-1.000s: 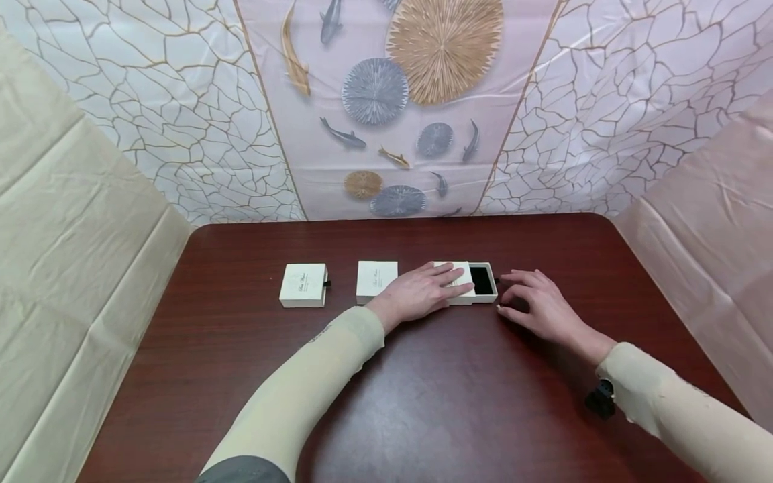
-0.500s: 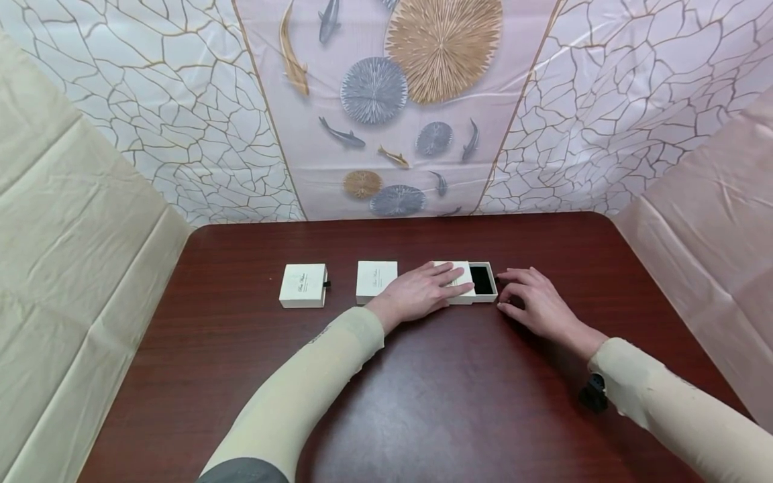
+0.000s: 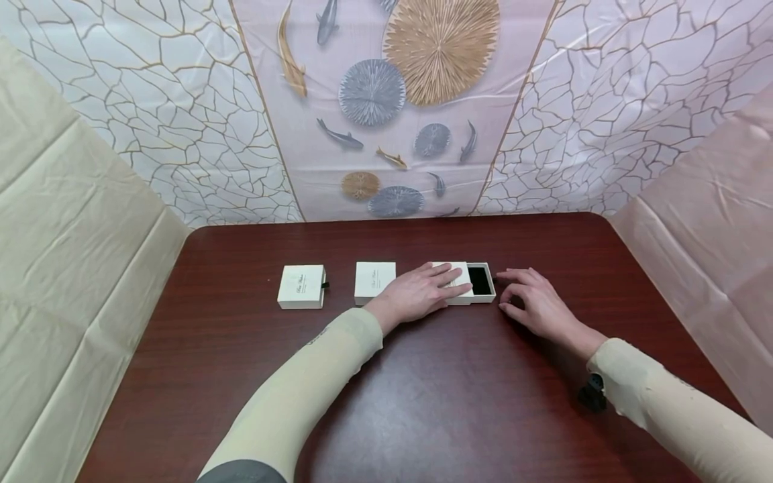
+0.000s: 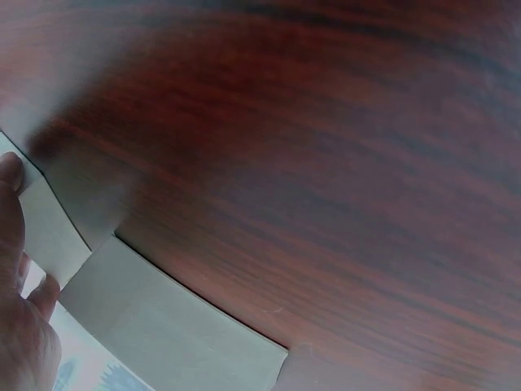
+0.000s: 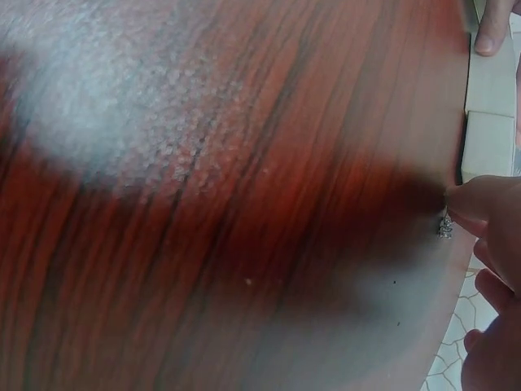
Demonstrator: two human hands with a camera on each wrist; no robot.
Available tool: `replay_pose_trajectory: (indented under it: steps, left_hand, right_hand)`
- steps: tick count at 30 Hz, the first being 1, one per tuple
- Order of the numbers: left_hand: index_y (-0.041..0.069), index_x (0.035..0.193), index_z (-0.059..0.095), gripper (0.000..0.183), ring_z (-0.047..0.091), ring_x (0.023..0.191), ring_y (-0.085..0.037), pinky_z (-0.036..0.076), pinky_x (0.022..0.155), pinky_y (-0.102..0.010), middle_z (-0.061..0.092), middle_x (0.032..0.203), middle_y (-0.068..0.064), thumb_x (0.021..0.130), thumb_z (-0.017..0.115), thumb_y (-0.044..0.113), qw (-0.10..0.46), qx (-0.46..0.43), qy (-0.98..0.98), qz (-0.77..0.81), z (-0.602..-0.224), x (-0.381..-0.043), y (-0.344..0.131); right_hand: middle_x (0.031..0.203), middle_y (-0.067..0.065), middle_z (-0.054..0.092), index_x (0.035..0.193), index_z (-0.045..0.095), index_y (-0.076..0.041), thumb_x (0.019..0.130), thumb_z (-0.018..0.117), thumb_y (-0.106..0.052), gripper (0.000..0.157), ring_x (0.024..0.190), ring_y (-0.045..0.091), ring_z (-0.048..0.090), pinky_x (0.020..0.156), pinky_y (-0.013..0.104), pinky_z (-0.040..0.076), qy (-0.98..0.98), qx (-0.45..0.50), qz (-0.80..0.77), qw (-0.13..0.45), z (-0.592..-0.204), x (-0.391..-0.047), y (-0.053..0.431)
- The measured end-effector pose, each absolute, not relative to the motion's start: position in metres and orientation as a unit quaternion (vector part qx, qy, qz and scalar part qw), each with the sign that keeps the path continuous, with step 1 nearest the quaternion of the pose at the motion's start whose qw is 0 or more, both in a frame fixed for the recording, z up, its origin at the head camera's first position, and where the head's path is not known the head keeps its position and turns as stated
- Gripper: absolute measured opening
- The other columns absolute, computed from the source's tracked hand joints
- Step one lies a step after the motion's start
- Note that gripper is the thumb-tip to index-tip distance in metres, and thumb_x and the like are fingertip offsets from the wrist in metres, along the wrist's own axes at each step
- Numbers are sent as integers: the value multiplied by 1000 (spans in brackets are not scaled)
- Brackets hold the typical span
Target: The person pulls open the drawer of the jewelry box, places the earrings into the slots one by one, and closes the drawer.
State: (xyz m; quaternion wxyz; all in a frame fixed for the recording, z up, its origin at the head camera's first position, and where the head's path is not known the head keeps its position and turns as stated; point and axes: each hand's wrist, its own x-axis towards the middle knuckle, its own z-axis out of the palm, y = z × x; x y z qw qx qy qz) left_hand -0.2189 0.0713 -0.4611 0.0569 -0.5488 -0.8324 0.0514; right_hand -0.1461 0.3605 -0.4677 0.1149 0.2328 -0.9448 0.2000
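Note:
The rightmost of three white boxes has a sleeve (image 3: 457,270) and a drawer (image 3: 492,295) slid partly out to the right, showing a black lining (image 3: 480,280). My left hand (image 3: 417,294) lies across the sleeve, its fingers outstretched on the top. Just right of the drawer is my right hand (image 3: 537,305), with bent fingers. In the right wrist view, its thumb and finger appear to pinch a small sparkling silvery piece of jewelry (image 5: 445,226); its exact kind is unclear. A dark pull tab (image 3: 494,280) at the drawer's end is near those fingertips.
A white box (image 3: 374,280) stands partly behind my left wrist. Farther left sits another white box (image 3: 301,287) with a dark tab on its right side. They rest on a dark red-brown table (image 3: 423,396), with a patterned cloth (image 3: 392,134) hanging behind its far edge.
My right hand has moved slightly left and its forearm has shifted a little. The left hand stays on the sleeve, and the drawer's opening looks the same.

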Motion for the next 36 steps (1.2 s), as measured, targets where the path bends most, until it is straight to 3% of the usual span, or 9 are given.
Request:
replay_pose_trajectory:
  steps: [9,17,36]
  left_hand:
    - [33,168,38,55,32,160,-23,32,129,-43,37,172,-4,114,52,33,50,-546,-835,55,-462,-218,71]
    - [33,167,39,55,33,160,-23,32,129,-43,37,172,-4,114,53,32,51,-545,-835,55,-462,-218,72]
    - [32,166,41,54,35,159,-24,33,129,-43,40,171,-5,114,54,32,56,-550,-832,45,-462,-218,71]
  right_hand:
    - [134,24,68,77,71,-16,82,84,2,23,124,46,57,102,68,44,-942,225,220,118,-468,-149,360]
    - [137,25,65,82,75,-16,87,81,-1,17,125,50,52,103,61,40,-941,184,269,91,-460,-152,359]
    - [148,23,58,91,77,-8,97,74,-5,8,138,50,45,109,65,37,-941,165,293,47,-428,-176,347]
